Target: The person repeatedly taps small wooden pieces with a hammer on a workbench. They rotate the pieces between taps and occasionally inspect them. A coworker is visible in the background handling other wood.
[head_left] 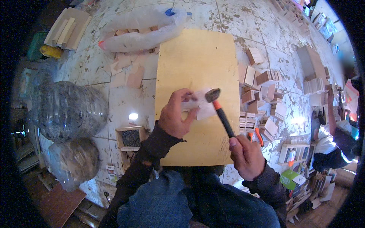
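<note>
My right hand (247, 156) is wrapped round the black and orange handle of a hammer (223, 118). The hammer's dark metal head is raised over the right part of a pale, flat piece (205, 108). That piece lies on a yellowish wooden board (197, 146) in front of my knees. At its left edge is my left hand (176, 114), thumb and curled fingers apart, fingertips close to or touching it. The fingertips are slightly blurred, and I cannot make out anything small between them.
Small wooden blocks (268, 79) are stacked right of the board, beside orange-handled pliers (259, 136). A wooden box (131, 137) stands to the left, near large clear plastic bags (76, 110). Another plastic bag (142, 38) lies at the far edge. A person (330, 146) sits far right.
</note>
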`<state>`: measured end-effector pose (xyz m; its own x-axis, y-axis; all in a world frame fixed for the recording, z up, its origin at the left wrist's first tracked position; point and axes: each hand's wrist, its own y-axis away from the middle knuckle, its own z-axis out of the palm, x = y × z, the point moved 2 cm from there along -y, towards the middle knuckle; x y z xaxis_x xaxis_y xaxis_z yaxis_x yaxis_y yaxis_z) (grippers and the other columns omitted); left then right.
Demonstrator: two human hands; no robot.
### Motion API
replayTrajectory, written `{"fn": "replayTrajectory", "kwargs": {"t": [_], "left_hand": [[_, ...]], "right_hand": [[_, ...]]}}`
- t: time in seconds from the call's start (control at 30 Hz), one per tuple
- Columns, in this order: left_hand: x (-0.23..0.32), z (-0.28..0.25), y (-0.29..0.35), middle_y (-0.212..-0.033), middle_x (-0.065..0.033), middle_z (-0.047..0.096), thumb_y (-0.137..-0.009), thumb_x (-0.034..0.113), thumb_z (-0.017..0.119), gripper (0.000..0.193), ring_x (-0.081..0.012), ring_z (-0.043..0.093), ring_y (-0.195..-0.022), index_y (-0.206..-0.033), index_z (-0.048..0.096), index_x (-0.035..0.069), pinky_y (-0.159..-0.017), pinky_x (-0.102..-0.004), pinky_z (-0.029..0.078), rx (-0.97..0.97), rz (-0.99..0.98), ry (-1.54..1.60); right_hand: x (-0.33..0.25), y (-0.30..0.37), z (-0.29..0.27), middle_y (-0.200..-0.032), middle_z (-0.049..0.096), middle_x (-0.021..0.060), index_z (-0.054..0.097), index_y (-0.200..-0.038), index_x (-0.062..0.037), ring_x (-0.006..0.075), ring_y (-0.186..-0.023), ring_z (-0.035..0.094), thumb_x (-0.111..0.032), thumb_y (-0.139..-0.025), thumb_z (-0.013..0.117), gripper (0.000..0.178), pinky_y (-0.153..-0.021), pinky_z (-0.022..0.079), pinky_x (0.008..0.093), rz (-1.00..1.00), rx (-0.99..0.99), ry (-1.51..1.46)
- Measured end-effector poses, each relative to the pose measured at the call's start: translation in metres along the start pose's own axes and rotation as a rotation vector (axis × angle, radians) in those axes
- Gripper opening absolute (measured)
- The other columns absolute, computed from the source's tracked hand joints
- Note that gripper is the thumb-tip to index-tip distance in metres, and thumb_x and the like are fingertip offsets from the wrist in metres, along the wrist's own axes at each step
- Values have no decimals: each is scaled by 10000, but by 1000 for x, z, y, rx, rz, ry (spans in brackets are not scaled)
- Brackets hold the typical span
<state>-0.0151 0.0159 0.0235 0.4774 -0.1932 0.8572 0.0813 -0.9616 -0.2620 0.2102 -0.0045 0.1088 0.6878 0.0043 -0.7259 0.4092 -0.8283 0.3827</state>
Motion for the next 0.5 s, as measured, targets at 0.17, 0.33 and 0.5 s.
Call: {"fn": "replayTrajectory", "kwargs": {"t": [0.17,0.33,0.5], "left_hand": [[-1,0,0,-1248,-176,509,-620,196,846,912,-296,535,-1122,-1354,337,15,-926,-382,481,-80,116,-117],[-2,4,2,-1255,-193,519,-613,201,852,979,-317,524,-1170,-1373,270,-3,-971,-396,454,-52,92,-123],[-5,3,3,-1285,-225,533,-617,193,854,993,-328,535,-1188,-1362,226,0,-1004,-396,429,-108,67,-134]], "right_hand": [[-6,29,-15,-532,519,61,518,-829,-22,162,-429,510,-459,-971,408,472,-411,366,293,-187,270,-520],[1,0,10,-541,546,163,536,-826,-24,343,-486,579,-357,-915,569,346,-437,399,461,-253,11,15],[-10,9,7,-512,492,61,502,-775,-17,180,-468,534,-476,-990,343,531,-446,384,322,-166,267,-139]]}}
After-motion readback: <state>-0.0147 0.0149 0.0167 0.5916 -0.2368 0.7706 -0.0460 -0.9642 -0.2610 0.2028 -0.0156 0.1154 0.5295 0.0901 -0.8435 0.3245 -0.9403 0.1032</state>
